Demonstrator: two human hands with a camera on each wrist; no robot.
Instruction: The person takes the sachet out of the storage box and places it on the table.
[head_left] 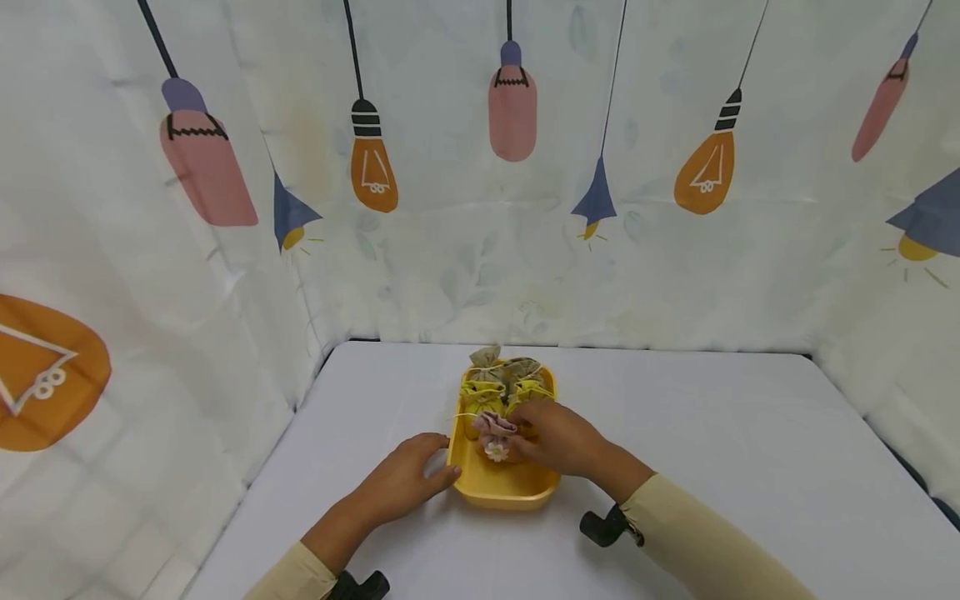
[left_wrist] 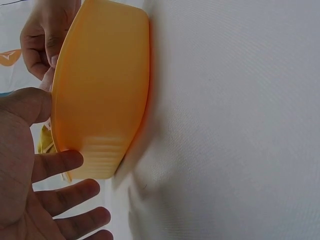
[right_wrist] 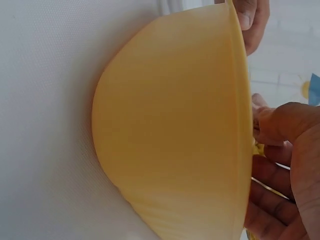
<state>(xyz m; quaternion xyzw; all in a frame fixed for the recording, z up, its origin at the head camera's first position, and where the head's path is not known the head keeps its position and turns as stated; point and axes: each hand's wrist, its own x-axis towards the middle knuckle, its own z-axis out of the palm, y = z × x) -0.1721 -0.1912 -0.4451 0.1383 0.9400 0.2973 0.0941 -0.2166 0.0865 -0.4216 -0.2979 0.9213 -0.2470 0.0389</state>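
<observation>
A yellow plastic tray (head_left: 497,483) stands on the white table with several small drawstring pouches in it. My right hand (head_left: 564,437) reaches into the tray and pinches a pink pouch (head_left: 495,423) with a white flower on it, near its gathered top. Beside the tray's left side is my left hand (head_left: 411,477); in the left wrist view its thumb and index finger touch the rim and outer wall, the other fingers fairly straight. Behind the pink pouch sit yellow pouches (head_left: 482,392), partly covered by my right hand. Olive patterned pouches (head_left: 487,360) lie at the far end.
The white tabletop (head_left: 697,433) spreads out around the tray. A pale cloth wall (head_left: 457,267) with printed lamps rises behind the table and along both sides. Black wrist cameras (head_left: 603,527) sit at both sleeves.
</observation>
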